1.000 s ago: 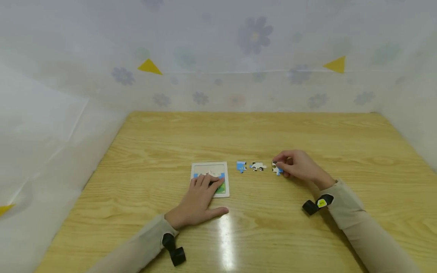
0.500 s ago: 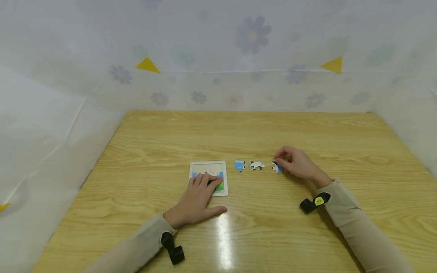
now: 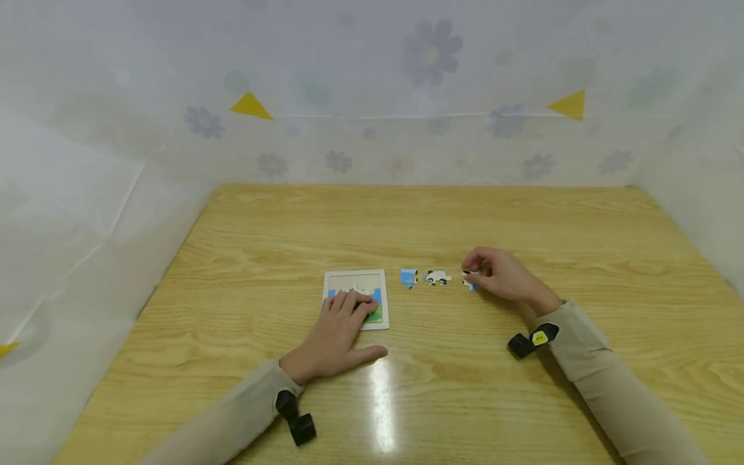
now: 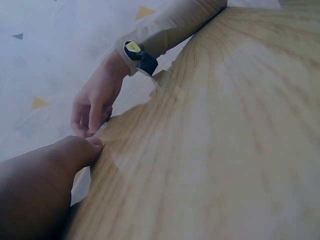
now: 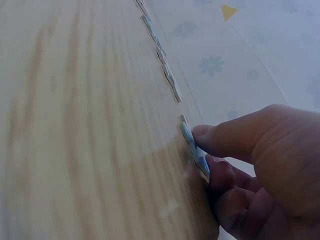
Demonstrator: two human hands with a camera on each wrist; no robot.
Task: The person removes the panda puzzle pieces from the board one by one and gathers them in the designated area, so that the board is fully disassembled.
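A small white puzzle board [image 3: 356, 281] lies on the wooden table [image 3: 407, 219], partly filled with blue and green pieces. My left hand [image 3: 340, 329] rests flat on its lower part, fingers straight. To its right lie a blue piece [image 3: 409, 278] and a white and black piece [image 3: 438, 278]. My right hand [image 3: 500, 274] pinches a third piece [image 3: 468, 281], blue and white, at the table surface. In the right wrist view the thumb presses that piece [image 5: 195, 152] against the curled fingers, its edge lifted off the wood.
White flower-print sheets with yellow triangles [image 3: 251, 105] wall the table on three sides. Black wrist cameras [image 3: 526, 341] sit on both beige sleeves. In the right wrist view the other pieces [image 5: 167, 75] lie edge-on farther along the table.
My right hand has tightened its pinch on the blue and white piece and begun tipping it up. The left hand stays on the board.
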